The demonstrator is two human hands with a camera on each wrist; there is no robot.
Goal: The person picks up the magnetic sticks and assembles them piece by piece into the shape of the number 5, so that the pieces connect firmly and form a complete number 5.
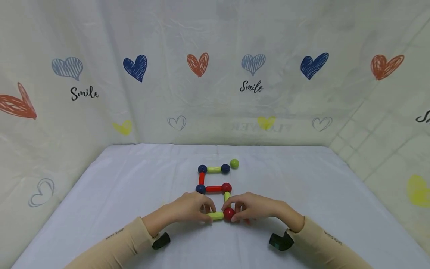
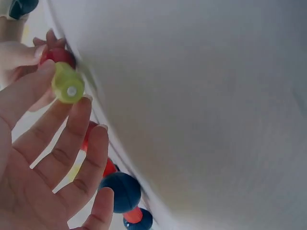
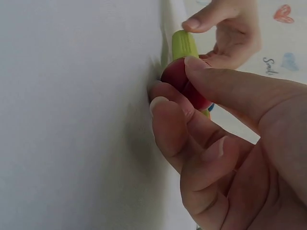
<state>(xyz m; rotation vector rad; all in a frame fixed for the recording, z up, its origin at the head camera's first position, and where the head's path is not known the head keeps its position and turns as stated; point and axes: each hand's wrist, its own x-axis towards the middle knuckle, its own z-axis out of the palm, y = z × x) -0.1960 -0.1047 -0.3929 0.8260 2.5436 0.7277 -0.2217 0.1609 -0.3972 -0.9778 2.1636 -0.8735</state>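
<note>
My left hand [image 1: 195,207] pinches the outer end of a yellow-green rod [image 1: 216,216] between thumb and fingers; in the left wrist view the rod's round end [image 2: 68,88] faces the camera. The rod's other end meets a red ball [image 1: 229,214], which my right hand [image 1: 254,206] grips with thumb and fingertips. From that ball a second yellow-green rod [image 1: 227,195] runs up to another red ball [image 1: 226,187]. A red rod [image 1: 213,189] joins this to a blue ball [image 1: 200,189], partly behind my left hand.
Farther back, an upright red rod [image 1: 201,178] leads to a blue ball [image 1: 202,169], then a yellow-green rod [image 1: 214,169] and another blue ball [image 1: 225,169]. A light green ball [image 1: 234,163] sits beside that end. A white cloth covers the table [image 1: 134,175]; a printed curtain [image 1: 215,101] hangs behind.
</note>
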